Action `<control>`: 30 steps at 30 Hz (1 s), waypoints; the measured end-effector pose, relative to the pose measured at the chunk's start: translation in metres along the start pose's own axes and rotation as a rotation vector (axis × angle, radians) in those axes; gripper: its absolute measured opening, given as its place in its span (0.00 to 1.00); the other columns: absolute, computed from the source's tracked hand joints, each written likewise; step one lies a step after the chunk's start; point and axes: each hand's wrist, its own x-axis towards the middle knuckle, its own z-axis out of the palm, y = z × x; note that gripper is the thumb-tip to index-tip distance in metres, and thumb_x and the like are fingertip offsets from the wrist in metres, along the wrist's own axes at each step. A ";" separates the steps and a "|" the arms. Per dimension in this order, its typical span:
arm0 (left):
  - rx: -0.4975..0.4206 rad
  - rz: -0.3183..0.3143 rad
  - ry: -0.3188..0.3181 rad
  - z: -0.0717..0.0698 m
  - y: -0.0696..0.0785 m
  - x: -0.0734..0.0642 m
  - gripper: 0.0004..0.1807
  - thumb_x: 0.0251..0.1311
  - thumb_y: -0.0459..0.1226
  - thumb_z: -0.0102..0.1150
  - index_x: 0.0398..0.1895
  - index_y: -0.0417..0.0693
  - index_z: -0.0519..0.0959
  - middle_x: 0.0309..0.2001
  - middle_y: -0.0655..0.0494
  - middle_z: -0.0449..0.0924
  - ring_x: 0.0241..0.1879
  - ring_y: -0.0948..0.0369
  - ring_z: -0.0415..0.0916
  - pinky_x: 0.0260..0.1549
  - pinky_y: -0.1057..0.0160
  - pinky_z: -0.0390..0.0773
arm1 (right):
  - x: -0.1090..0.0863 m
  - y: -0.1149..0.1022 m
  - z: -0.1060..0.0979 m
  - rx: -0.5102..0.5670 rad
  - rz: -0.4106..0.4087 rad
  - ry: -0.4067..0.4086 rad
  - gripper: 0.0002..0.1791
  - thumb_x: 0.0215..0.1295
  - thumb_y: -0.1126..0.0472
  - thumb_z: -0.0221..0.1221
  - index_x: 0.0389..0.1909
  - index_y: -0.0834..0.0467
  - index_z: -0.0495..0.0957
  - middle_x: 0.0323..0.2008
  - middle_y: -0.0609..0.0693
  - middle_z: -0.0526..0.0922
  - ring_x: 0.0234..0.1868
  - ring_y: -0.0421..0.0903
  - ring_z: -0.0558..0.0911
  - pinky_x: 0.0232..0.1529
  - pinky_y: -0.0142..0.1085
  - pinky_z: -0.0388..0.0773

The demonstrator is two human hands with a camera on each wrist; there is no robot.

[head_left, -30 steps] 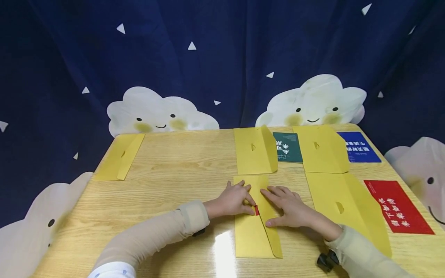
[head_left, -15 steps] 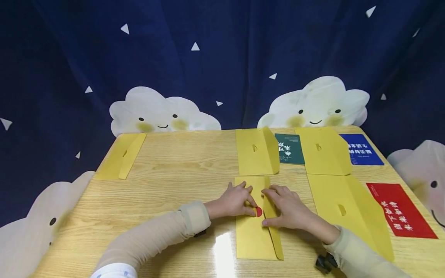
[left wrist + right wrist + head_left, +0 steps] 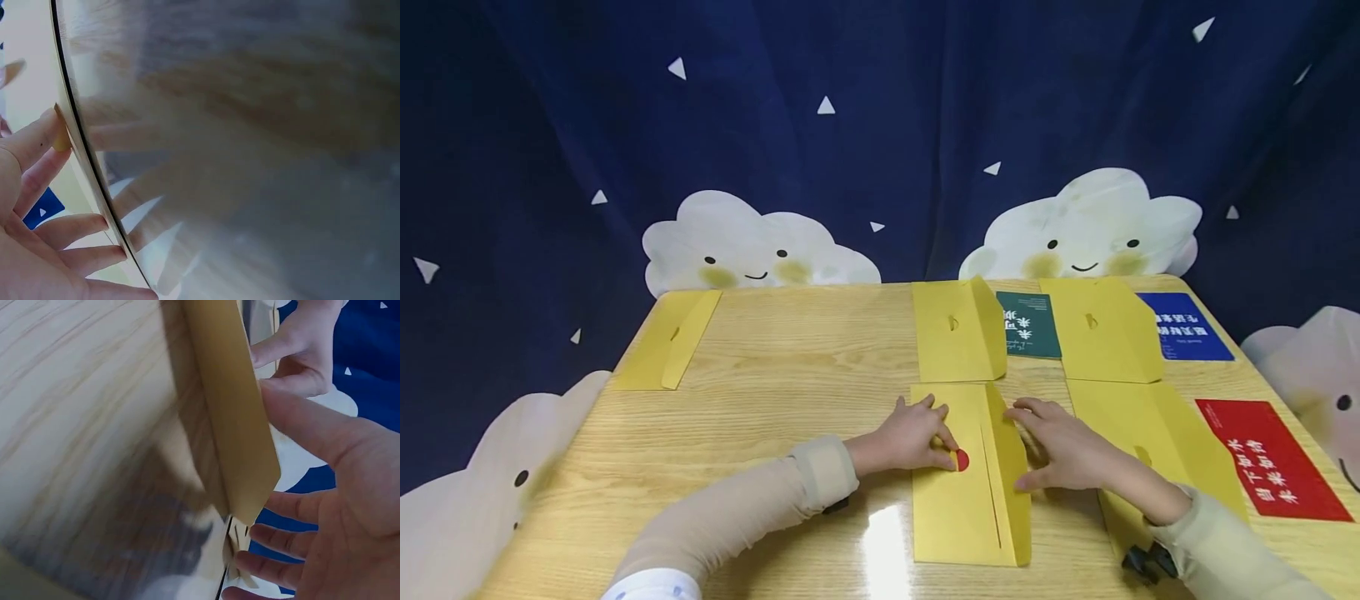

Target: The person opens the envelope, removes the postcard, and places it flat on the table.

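Observation:
A long yellow envelope (image 3: 951,521) lies on the table, its side flap (image 3: 1011,500) raised at the right and a thin slit along its opening. Red shows through a round cut-out (image 3: 963,461) in its front. My left hand (image 3: 904,437) rests on the envelope and pinches the small tab of that cut-out between thumb and forefinger; the left wrist view shows this yellow tab (image 3: 61,132) at the fingertips. With straight fingers, my right hand (image 3: 1067,450) stands at the flap. In the right wrist view its thumb touches the flap's edge (image 3: 234,412).
Behind lie two yellow envelopes, one in the middle (image 3: 940,354) and one at right (image 3: 1097,354). Another envelope (image 3: 1172,417) sits under the right forearm. Green (image 3: 1033,325), blue (image 3: 1198,333) and red (image 3: 1273,458) cards lie nearby. A closed envelope (image 3: 655,350) is far left.
The flap has swung up and to the right, with my right hand moving right along with it. More of the red circle shows now. My left hand has stayed on the envelope.

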 end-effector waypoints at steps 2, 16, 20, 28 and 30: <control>0.000 0.000 0.001 0.001 0.000 -0.001 0.14 0.49 0.53 0.62 0.38 0.62 0.85 0.61 0.46 0.65 0.64 0.45 0.54 0.51 0.32 0.56 | -0.002 0.004 0.002 -0.019 -0.004 -0.004 0.45 0.39 0.47 0.71 0.57 0.66 0.67 0.60 0.67 0.62 0.57 0.67 0.63 0.46 0.60 0.66; -0.026 0.010 0.004 0.002 -0.002 0.003 0.13 0.50 0.52 0.63 0.37 0.61 0.85 0.61 0.44 0.65 0.63 0.42 0.54 0.49 0.31 0.56 | -0.010 0.025 0.021 -0.076 -0.066 -0.158 0.45 0.54 0.40 0.58 0.66 0.62 0.58 0.67 0.63 0.53 0.64 0.68 0.50 0.51 0.69 0.50; -0.044 -0.017 -0.003 0.001 0.002 0.005 0.11 0.51 0.53 0.62 0.34 0.61 0.85 0.60 0.44 0.66 0.63 0.42 0.55 0.48 0.30 0.57 | -0.012 0.027 0.024 -0.080 -0.063 -0.152 0.47 0.53 0.36 0.56 0.66 0.62 0.57 0.67 0.64 0.52 0.65 0.69 0.49 0.51 0.69 0.49; 0.033 -0.054 0.103 -0.001 0.020 0.010 0.13 0.51 0.48 0.62 0.11 0.61 0.79 0.30 0.63 0.80 0.45 0.47 0.74 0.36 0.29 0.65 | -0.013 0.026 0.027 -0.110 -0.038 -0.131 0.49 0.52 0.34 0.56 0.67 0.61 0.57 0.67 0.63 0.52 0.65 0.67 0.48 0.52 0.67 0.51; 0.075 -0.054 0.117 0.000 0.023 0.011 0.13 0.49 0.46 0.64 0.11 0.60 0.78 0.25 0.65 0.76 0.38 0.51 0.75 0.33 0.29 0.66 | -0.013 0.026 0.027 -0.105 -0.041 -0.129 0.48 0.52 0.34 0.56 0.67 0.61 0.57 0.67 0.62 0.52 0.65 0.67 0.49 0.52 0.67 0.51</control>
